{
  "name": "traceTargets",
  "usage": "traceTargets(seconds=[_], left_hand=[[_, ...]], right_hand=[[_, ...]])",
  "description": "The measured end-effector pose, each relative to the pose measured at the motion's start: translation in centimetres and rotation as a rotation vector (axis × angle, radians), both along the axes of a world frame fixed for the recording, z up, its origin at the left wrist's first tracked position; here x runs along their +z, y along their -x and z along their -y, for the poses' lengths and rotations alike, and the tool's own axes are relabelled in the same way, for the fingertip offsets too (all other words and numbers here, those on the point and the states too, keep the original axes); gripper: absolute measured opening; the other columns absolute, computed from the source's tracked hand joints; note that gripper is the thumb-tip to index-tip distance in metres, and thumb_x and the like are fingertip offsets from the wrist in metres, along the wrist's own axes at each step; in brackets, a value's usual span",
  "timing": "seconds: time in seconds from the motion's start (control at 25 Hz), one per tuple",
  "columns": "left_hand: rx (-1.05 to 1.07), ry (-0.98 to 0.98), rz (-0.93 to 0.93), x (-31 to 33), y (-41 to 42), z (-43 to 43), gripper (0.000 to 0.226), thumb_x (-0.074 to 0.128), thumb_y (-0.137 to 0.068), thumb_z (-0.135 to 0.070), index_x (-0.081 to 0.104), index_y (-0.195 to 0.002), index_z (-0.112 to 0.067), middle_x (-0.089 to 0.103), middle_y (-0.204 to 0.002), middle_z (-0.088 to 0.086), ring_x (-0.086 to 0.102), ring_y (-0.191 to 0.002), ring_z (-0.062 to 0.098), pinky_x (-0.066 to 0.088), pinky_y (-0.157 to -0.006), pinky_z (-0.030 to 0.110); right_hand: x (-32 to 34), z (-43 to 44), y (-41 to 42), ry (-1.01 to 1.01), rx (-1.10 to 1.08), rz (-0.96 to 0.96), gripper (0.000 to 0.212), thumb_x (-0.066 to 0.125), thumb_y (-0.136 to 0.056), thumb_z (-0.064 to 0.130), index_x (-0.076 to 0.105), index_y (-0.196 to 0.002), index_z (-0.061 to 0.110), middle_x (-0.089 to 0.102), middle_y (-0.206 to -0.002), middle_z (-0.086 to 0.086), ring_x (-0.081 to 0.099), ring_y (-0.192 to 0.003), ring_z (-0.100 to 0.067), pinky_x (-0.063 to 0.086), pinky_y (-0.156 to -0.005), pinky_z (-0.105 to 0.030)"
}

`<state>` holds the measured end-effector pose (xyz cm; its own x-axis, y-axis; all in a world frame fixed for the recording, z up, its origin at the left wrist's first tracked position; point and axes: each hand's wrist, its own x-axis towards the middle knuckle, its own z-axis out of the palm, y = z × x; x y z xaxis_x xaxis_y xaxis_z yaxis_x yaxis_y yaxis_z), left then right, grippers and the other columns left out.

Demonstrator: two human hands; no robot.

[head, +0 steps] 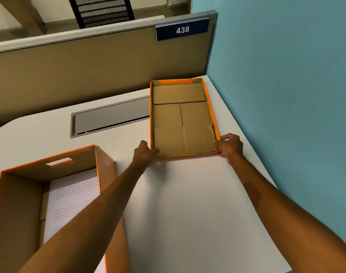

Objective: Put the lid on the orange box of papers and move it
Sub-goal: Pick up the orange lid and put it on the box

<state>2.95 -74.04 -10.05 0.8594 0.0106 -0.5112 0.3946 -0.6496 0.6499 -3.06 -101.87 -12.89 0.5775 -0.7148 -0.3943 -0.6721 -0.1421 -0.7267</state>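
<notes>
The orange box stands open at the lower left of the white desk, with printed papers lying inside; my left forearm crosses over its right wall. The orange lid lies upside down at the desk's far right corner, brown cardboard inside facing up. My left hand grips the lid's near left corner. My right hand grips its near right corner. The lid rests flat on the desk.
A grey cable hatch is set into the white desk left of the lid. A tan partition with a blue "438" sign runs along the back. A blue wall bounds the right side. A black chair stands beyond.
</notes>
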Motion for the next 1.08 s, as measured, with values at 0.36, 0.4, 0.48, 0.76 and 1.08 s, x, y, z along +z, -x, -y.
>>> traceTargets(seconds=[0.36, 0.4, 0.48, 0.76, 1.08], left_hand=[[0.171, 0.395, -0.158, 3.3, -1.4, -1.4, 0.012, 0.054, -0.088, 0.007, 0.062, -0.09, -0.002, 0.061, -0.091, 0.014, 0.06, -0.086, 0.025, 0.055, -0.075, 0.033], [0.174, 0.441, -0.165, 4.1, -1.2, -1.7, 0.014, 0.052, -0.088, 0.009, 0.061, -0.093, 0.0, 0.06, -0.093, 0.015, 0.061, -0.09, 0.026, 0.055, -0.075, 0.033], [0.192, 0.538, -0.179, 5.4, -0.6, -2.8, 0.012, 0.051, -0.087, 0.011, 0.059, -0.093, 0.003, 0.058, -0.098, 0.018, 0.061, -0.094, 0.029, 0.056, -0.074, 0.033], [0.116, 0.715, -0.205, 10.3, 3.2, -10.3, 0.012, 0.059, -0.09, -0.003, 0.061, -0.102, 0.0, 0.062, -0.104, 0.019, 0.069, -0.085, 0.026, 0.059, -0.078, 0.037], [0.071, 1.064, -0.178, 15.1, 13.1, -23.5, 0.054, 0.052, -0.081, 0.002, 0.051, -0.133, -0.011, 0.063, -0.13, 0.017, 0.067, -0.107, 0.036, 0.061, -0.069, 0.039]], right_hand=[[2.2, 0.8, 0.7, -0.382, 0.066, 0.25, 0.017, 0.066, -0.087, -0.002, 0.069, -0.103, 0.0, 0.068, -0.096, -0.019, 0.067, -0.082, -0.035, 0.06, -0.076, -0.049], [2.8, 0.5, 1.1, -0.437, 0.067, 0.282, 0.016, 0.065, -0.088, -0.004, 0.068, -0.104, -0.002, 0.067, -0.097, -0.02, 0.067, -0.082, -0.035, 0.061, -0.073, -0.048], [4.0, -0.5, 2.0, -0.5, 0.072, 0.326, 0.014, 0.063, -0.088, -0.006, 0.067, -0.102, -0.004, 0.067, -0.099, -0.021, 0.067, -0.085, -0.036, 0.061, -0.069, -0.044], [8.8, -5.5, 6.3, -0.549, 0.143, 0.45, 0.02, 0.065, -0.089, 0.0, 0.07, -0.109, -0.001, 0.072, -0.1, -0.016, 0.07, -0.086, -0.032, 0.061, -0.068, -0.039], [13.5, -16.8, 11.8, -0.527, 0.347, 0.568, 0.017, 0.065, -0.092, 0.009, 0.075, -0.102, 0.018, 0.077, -0.102, -0.001, 0.073, -0.093, -0.026, 0.061, -0.07, -0.037]])
